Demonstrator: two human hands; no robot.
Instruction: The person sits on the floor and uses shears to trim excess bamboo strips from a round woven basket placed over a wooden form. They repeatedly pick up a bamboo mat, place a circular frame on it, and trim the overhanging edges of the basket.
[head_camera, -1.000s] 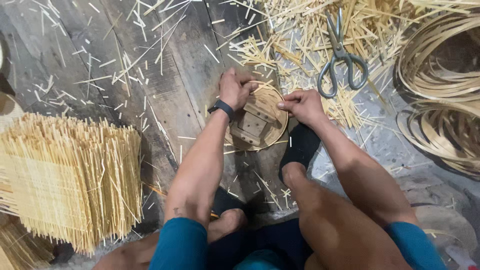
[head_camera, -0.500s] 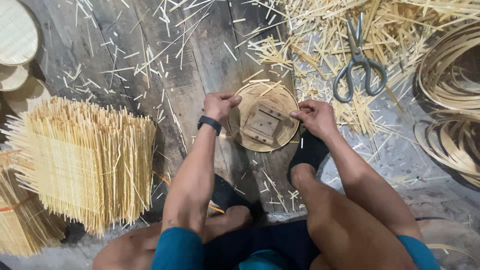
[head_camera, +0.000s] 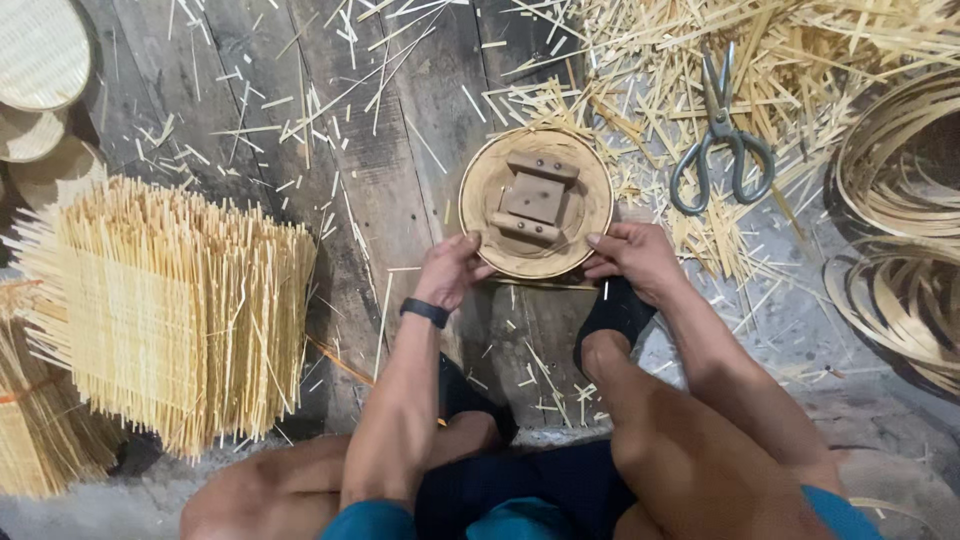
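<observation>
Littered planks are bearing a round mould at centre. Left hand and right hand are gripping its near rim; loose slivers risk jamming underneath, tilting it.

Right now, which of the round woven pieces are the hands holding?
The round piece with the wooden block frame at centre, gripped by the left hand and right hand. The other woven discs lie untouched at top left.
</observation>
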